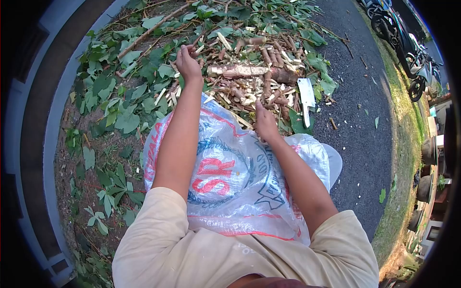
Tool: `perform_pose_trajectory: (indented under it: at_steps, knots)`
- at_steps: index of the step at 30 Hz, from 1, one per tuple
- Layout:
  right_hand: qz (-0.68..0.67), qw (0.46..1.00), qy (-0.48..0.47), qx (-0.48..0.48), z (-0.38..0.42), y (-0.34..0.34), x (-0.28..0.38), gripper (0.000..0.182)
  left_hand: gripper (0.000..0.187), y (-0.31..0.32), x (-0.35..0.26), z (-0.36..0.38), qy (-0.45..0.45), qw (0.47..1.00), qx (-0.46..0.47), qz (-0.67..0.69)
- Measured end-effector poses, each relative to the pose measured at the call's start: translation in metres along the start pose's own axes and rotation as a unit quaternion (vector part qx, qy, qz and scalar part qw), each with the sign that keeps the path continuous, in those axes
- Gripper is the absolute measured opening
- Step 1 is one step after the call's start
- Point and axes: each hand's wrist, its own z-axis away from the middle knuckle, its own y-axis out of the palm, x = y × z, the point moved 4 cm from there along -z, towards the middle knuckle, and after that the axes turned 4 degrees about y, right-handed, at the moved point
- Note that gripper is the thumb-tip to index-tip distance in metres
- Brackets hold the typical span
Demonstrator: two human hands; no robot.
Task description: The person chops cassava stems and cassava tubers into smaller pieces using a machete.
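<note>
My left hand (188,62) is raised at the left edge of the pile of cut stem pieces (235,91), near green leaves. Its fingers are loosely bent, and I see nothing in them. Close to the front of the pile, my right hand (265,123) is closed with its thumb pointing forward; what lies inside the fingers is hidden. A thick peeled log (240,72) lies across the pile beyond it. To the right rests a cleaver (306,96), its blade pointing away from me. A printed white woven sack (216,168) covers my lap.
Leafy cut branches (127,117) spread over the soil on the left and at the back. A long bare stick (153,31) lies among them. Dark asphalt (355,125) runs along the right, with parked motorcycles (403,43) beyond. A pale wall edge (50,129) curves at far left.
</note>
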Motion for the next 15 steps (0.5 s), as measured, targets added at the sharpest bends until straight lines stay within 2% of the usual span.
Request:
perform_pose_trajectory:
  at_steps: [1,2,3,4,5,8,9,11,12,13,14,15]
  knots:
    - [-0.004,1.0,-0.005,-0.005,0.002,-0.006,0.003,0.071,0.04,-0.001,0.005,-0.003,0.006,1.0,0.006,0.003]
    - [-0.157,0.964,0.185,0.108,0.008,-0.001,-0.004,0.069,0.04,-0.003,0.011,-0.005,-0.002,1.0,-0.002,0.007]
    - [-0.298,0.857,0.36,0.217,0.02,0.008,-0.003,0.068,0.04,-0.003,0.009,-0.006,-0.011,1.0,-0.011,0.011]
    - [-0.357,0.829,0.364,0.229,0.022,0.006,0.004,0.066,0.04,-0.004,0.01,-0.006,-0.022,1.0,-0.001,0.018]
    - [-0.355,0.828,0.369,0.23,0.023,0.004,-0.003,0.066,0.04,-0.008,0.01,-0.002,-0.025,1.0,-0.004,0.015]
    - [-0.558,0.648,0.343,0.39,0.019,0.003,0.005,0.066,0.039,-0.005,0.002,0.0,-0.035,0.999,0.0,-0.004]
    - [-0.558,0.648,0.34,0.391,0.017,0.0,0.009,0.066,0.039,-0.004,-0.003,0.0,-0.033,0.999,0.001,-0.004]
    - [-0.578,0.623,0.32,0.419,0.013,-0.008,0.018,0.067,0.041,0.004,-0.005,0.005,-0.082,0.99,0.084,-0.077]
    - [-0.553,0.661,0.292,0.415,0.012,-0.014,0.026,0.067,0.044,0.008,-0.008,0.009,-0.076,0.963,0.183,-0.18]
    - [-0.512,0.724,0.274,0.372,0.013,-0.023,0.036,0.067,0.044,0.005,-0.015,0.013,-0.075,0.963,0.179,-0.184]
    - [-0.453,0.794,0.26,0.31,0.015,-0.034,0.047,0.066,0.051,0.008,-0.019,0.025,-0.039,0.86,0.34,-0.378]
    - [-0.391,0.853,0.243,0.246,0.016,-0.045,0.056,0.066,0.058,0.01,-0.029,0.038,-0.048,0.763,0.432,-0.478]
